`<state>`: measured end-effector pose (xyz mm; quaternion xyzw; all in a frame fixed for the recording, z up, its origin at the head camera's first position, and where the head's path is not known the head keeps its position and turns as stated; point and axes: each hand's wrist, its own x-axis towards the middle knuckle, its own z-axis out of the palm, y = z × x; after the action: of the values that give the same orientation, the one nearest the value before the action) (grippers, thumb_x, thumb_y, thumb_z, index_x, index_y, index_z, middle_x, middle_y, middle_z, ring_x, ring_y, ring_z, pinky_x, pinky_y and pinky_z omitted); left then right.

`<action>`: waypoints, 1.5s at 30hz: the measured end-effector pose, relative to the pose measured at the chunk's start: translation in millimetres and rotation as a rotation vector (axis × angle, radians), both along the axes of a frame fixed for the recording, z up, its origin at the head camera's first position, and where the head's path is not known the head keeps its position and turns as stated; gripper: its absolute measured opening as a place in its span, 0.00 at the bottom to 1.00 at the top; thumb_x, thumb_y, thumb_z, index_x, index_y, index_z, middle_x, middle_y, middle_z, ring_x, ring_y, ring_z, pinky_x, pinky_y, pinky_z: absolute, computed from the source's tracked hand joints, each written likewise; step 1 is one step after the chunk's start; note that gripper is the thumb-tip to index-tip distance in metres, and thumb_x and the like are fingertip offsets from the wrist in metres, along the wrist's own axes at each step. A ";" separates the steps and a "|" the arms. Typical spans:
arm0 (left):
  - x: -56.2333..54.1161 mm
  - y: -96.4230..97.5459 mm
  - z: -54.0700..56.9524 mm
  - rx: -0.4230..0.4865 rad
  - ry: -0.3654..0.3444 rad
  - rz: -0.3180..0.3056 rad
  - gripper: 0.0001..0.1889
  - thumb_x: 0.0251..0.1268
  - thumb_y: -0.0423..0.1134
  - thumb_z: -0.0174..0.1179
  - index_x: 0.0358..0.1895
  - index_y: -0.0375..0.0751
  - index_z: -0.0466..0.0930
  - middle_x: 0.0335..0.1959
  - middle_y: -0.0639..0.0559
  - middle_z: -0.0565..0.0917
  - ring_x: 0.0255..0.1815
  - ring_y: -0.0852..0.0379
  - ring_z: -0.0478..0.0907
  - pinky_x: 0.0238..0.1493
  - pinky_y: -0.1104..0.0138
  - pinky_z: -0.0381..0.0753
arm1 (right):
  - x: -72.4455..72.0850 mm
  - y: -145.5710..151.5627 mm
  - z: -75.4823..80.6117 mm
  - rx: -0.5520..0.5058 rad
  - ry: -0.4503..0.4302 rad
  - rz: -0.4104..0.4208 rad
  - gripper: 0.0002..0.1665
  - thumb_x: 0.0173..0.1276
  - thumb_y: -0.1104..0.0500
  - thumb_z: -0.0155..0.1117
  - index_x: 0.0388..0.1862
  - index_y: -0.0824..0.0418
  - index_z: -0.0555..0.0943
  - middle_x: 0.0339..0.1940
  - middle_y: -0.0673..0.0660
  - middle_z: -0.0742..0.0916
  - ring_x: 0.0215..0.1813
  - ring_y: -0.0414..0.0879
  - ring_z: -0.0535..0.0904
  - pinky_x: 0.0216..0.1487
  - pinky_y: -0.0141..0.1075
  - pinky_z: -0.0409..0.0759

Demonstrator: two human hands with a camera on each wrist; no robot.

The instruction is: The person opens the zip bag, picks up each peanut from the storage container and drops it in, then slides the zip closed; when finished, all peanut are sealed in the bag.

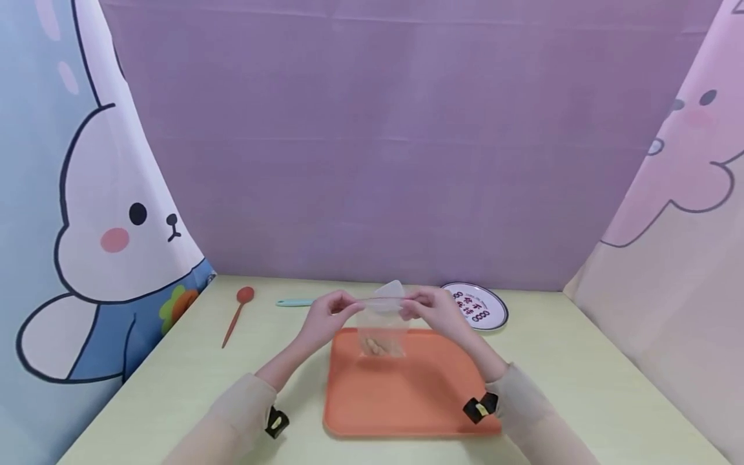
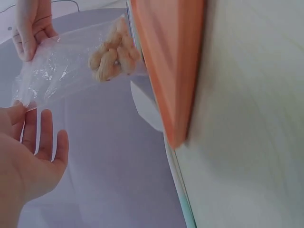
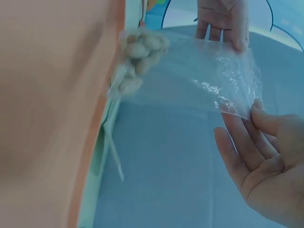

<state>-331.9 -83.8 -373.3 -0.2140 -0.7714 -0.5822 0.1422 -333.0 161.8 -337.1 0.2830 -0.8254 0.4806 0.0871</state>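
A clear plastic bag hangs upright over the orange tray, with several unshelled peanuts gathered at its bottom. My left hand pinches one top corner between thumb and fingers. At the opposite top corner my right hand pinches the bag in the same way. The right wrist view shows the thumb of the right hand on the film, the other fingers spread below. Between the two hands the bag's top edge is stretched straight, and its peanuts are near the tray's far rim.
A red spoon lies at the left on the pale yellow table. Behind the left hand a teal handle shows. A white plate with red and dark markings lies back right, partly behind the right hand. A purple curtain closes the back.
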 end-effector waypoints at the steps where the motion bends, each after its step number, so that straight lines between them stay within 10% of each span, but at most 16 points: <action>1: -0.9 2.4 -0.2 -0.001 0.005 -0.005 0.09 0.59 0.44 0.64 0.33 0.41 0.83 0.31 0.47 0.85 0.32 0.60 0.81 0.34 0.72 0.79 | -0.6 2.3 -1.5 0.000 -0.003 -0.001 0.10 0.65 0.60 0.63 0.38 0.68 0.82 0.29 0.62 0.88 0.31 0.47 0.86 0.35 0.38 0.84; 10: 0.3 16.3 -1.2 0.034 -0.060 -0.078 0.09 0.60 0.41 0.63 0.34 0.37 0.82 0.29 0.42 0.85 0.33 0.43 0.82 0.30 0.66 0.84 | -1.3 3.2 -3.4 0.132 -0.053 -0.002 0.20 0.63 0.51 0.65 0.52 0.58 0.82 0.39 0.54 0.87 0.37 0.41 0.79 0.34 0.32 0.77; 19: 19.5 22.9 11.9 0.009 -0.064 -0.085 0.07 0.63 0.33 0.59 0.36 0.29 0.79 0.31 0.32 0.84 0.28 0.55 0.83 0.37 0.55 0.84 | 3.4 -20.9 8.3 0.184 0.028 0.017 0.11 0.62 0.51 0.65 0.38 0.55 0.87 0.35 0.50 0.88 0.38 0.39 0.78 0.41 0.34 0.77; 26: 32.8 24.1 20.0 0.023 -0.057 -0.104 0.08 0.63 0.31 0.58 0.36 0.26 0.79 0.30 0.30 0.84 0.34 0.32 0.81 0.38 0.48 0.82 | 0.9 -25.5 3.1 0.224 0.091 0.043 0.09 0.64 0.55 0.64 0.33 0.58 0.87 0.30 0.50 0.87 0.34 0.38 0.77 0.38 0.29 0.76; 34: 11.8 22.1 2.0 0.015 -0.049 -0.097 0.08 0.64 0.35 0.59 0.35 0.31 0.79 0.29 0.35 0.85 0.25 0.64 0.81 0.34 0.60 0.84 | 3.8 -27.9 3.1 0.246 0.192 0.058 0.09 0.66 0.56 0.62 0.33 0.59 0.84 0.30 0.50 0.85 0.33 0.38 0.75 0.37 0.32 0.76; 45: 10.1 19.2 7.1 -0.034 -0.034 -0.059 0.05 0.62 0.33 0.60 0.33 0.33 0.79 0.30 0.38 0.83 0.25 0.64 0.77 0.30 0.60 0.84 | 0.8 -22.8 4.3 0.238 0.169 0.042 0.08 0.64 0.55 0.64 0.30 0.58 0.84 0.27 0.48 0.83 0.30 0.37 0.72 0.32 0.31 0.74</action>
<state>-321.9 -64.6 -366.2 -0.2290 -0.7767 -0.5767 0.1084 -332.2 138.9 -332.8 0.3480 -0.8602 0.3556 0.1118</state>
